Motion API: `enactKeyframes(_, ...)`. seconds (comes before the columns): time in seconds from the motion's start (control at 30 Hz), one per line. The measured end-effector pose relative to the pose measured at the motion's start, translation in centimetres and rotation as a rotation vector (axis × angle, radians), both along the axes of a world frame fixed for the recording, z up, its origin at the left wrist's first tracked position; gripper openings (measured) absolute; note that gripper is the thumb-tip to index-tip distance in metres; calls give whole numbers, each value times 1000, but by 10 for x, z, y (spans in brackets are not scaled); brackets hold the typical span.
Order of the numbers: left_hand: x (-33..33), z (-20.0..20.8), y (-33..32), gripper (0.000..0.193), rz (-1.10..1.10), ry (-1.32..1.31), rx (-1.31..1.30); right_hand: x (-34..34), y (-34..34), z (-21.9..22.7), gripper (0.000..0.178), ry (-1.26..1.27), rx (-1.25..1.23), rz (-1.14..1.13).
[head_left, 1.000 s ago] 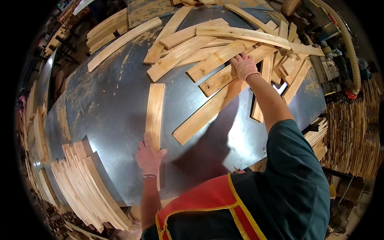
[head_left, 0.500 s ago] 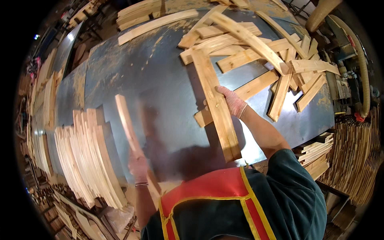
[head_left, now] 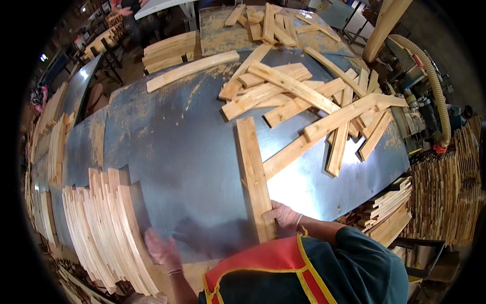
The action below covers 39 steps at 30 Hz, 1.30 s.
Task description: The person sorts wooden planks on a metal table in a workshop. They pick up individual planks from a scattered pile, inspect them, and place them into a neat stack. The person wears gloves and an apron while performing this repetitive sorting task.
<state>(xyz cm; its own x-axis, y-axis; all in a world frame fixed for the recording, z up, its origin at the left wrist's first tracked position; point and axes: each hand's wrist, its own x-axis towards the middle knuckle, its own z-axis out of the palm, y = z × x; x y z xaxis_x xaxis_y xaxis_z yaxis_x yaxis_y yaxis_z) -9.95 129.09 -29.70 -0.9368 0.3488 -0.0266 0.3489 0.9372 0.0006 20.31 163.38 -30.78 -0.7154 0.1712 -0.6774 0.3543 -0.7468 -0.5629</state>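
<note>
My right hand (head_left: 284, 215), in a light knitted glove, is closed on the near part of a flat wooden board (head_left: 253, 177). The board points away from me and overlaps the low end of another slanting board (head_left: 288, 157). My left hand (head_left: 163, 248), gloved too, is beside the right side of a row of wooden strips (head_left: 109, 228) standing close together on edge. Its fingers are extended along the outermost strip, with nothing held in them. Each strip in the row is slightly curved in this view.
A criss-cross heap of loose boards (head_left: 304, 96) covers the right of the dark metal table (head_left: 172, 147). A single board (head_left: 192, 70) lies at the far edge. More boards are stacked at right (head_left: 390, 207). A ribbed hose (head_left: 440, 96) hangs beyond. Another person (head_left: 132, 15) stands far left.
The strip my left hand was carrying is out of its grasp, and that hand has moved left and nearer to the row. My right hand sits closer to my body, at the board's near part.
</note>
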Motion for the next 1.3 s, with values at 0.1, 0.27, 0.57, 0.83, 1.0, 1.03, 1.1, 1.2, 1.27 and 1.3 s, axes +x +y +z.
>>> enactKeyframes(0.1,36,-22,66,88,-229,-16,16,-19,42,-5,64,155,76,-74)
enactKeyframes(0.27,87,-14,145,80,-604,-151,157,-134,272,94,65,294,817,-196)
enactKeyframes(0.57,146,-41,187,84,-751,-367,326,-66,370,43,69,27,1845,721)
enactKeyframes(0.83,128,41,243,81,-835,-218,332,-30,266,37,64,-29,1848,996)
enactKeyframes(1.0,114,46,264,65,-776,-297,266,-75,132,43,67,361,1966,975)
enactKeyframes(1.03,102,45,264,58,-660,-515,213,-79,117,40,67,429,2049,855)
enactKeyframes(1.1,69,24,228,38,-636,-683,132,-86,101,49,67,341,2049,781)
enactKeyframes(1.2,58,13,146,30,-429,-592,276,-77,124,56,66,-99,1597,821)
enactKeyframes(1.27,44,2,88,23,-241,-544,302,-43,145,33,65,-240,1789,692)
enactKeyframes(1.3,40,-5,54,19,-172,-464,277,-35,152,33,66,-309,1794,703)
